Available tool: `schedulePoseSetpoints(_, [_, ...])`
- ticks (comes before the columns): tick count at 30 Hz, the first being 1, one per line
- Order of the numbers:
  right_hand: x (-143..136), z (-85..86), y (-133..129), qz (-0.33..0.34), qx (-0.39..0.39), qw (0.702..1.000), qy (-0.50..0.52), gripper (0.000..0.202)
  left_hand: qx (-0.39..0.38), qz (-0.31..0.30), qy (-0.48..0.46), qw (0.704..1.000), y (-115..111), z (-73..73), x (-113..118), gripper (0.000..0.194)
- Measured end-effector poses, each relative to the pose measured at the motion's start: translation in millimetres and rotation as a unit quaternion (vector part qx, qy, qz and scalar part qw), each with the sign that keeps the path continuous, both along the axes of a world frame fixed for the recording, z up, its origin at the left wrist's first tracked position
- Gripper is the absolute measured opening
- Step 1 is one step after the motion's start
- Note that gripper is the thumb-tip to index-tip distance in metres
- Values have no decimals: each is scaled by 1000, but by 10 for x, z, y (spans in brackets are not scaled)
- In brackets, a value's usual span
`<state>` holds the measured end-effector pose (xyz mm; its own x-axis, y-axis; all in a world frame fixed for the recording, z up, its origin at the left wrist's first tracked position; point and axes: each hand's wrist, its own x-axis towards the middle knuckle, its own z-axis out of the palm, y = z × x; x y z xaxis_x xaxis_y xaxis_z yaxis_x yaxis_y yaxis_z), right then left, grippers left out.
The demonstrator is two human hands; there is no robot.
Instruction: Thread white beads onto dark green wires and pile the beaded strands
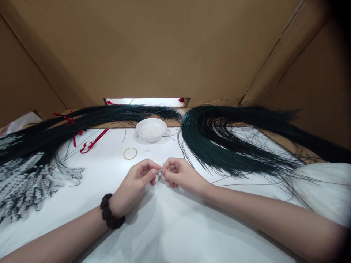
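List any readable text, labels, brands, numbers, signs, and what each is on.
None readable.
Cardboard wall, white bowl: no lettering visible.
White pieces at left: too small and blurred to tell.
Pinched dark strand: too small to tell.

There are two hands, one bowl, one ring, one scrunchie and, seemingly, at least two strand bundles.

Dark, bunched fabric scrunchie around left wrist
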<state>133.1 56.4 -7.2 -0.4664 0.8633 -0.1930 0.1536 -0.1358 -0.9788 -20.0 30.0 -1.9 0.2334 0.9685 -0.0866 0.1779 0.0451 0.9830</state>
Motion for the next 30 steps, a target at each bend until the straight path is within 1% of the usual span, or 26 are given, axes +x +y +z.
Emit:
schedulePoseSetpoints(7, [7, -24, 5, 3, 2, 1000, 1, 4, 5, -3, 2, 1000, 17, 8, 8, 12])
schedulePoseSetpoints(15, [12, -11, 3, 13, -4, 1000, 12, 2, 2, 7, 1, 1000, 8, 28, 16, 13])
schedulePoseSetpoints(30, [14, -51, 2, 14, 20, 1000, 10, 1, 7, 4, 1, 1000, 9, 22, 22, 13])
